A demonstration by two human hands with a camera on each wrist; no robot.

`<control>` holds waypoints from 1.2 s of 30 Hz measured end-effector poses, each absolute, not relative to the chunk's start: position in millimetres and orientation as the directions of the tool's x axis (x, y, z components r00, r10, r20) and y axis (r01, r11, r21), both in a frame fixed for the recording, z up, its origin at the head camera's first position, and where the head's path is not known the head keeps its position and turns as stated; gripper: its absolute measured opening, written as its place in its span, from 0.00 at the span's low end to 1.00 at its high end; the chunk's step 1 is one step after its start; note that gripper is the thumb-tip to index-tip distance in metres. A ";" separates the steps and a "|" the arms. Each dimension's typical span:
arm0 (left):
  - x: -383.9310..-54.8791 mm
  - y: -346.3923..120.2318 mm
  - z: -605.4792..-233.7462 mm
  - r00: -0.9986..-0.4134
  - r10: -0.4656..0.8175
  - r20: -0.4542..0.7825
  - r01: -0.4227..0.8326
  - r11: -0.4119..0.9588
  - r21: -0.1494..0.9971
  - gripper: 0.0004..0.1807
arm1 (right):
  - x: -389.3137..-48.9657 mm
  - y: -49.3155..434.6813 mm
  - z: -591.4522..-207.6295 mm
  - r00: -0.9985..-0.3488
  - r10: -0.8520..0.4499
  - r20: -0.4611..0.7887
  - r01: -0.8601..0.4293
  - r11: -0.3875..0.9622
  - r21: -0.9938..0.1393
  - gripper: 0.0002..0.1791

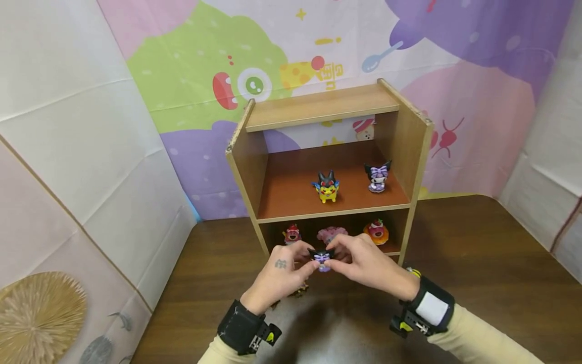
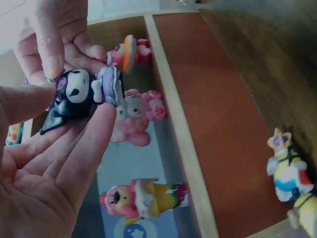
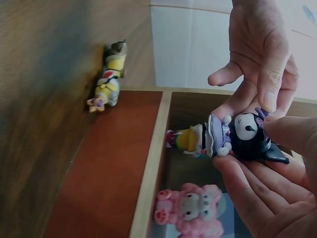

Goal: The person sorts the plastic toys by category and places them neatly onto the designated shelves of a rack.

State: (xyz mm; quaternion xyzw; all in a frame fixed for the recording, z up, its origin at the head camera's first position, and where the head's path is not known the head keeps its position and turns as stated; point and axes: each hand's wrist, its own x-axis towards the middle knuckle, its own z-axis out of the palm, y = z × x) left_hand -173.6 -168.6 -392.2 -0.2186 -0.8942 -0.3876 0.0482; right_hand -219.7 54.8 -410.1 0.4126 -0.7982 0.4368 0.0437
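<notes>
Right now, the small shiny figure with a black head, white face and purple bow and dress (image 1: 322, 259) is up in the air, just in front of the light-brown wooden shelf with red-brown boards (image 1: 291, 189). The left hand (image 1: 283, 270) pinches it from the left, and the right hand (image 1: 367, 260) pinches it from the right. Both thumbs press by the bow, and other fingers sit behind the figure.

To do this well, I think the pinch should be soft but steady. The pointy black ears look thin, so it seems best to hold the head or body and not pull on the tips. Two hands on such a little thing can tug against each other, so one should hold while the other just helps. Keeping fingers off the bottom of the dress would help it sit flat if it is put down.

Care is good around the hands too. The fluffy pink figure (image 1: 332, 234) is on the lower level, just past the fingers, and could get bumped. A yellow figure with a gold crown (image 2: 290, 171) is low down on the dark brown wooden table (image 1: 477, 253), near the left hand, so that wrist should not dip down.
</notes>
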 end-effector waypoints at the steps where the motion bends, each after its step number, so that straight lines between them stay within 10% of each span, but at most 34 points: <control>1: -173.3 -169.2 -390.3 -0.899 0.351 0.261 0.431 0.608 0.667 0.09 | -219.5 53.9 -408.0 -0.655 -0.619 0.434 -0.699 0.277 -0.659 0.10; 36: -175.8 -183.8 -317.1 -0.882 0.265 0.389 0.465 0.614 0.638 0.08 | -228.6 31.2 -326.5 -0.618 -0.610 0.496 -0.726 0.201 -0.657 0.11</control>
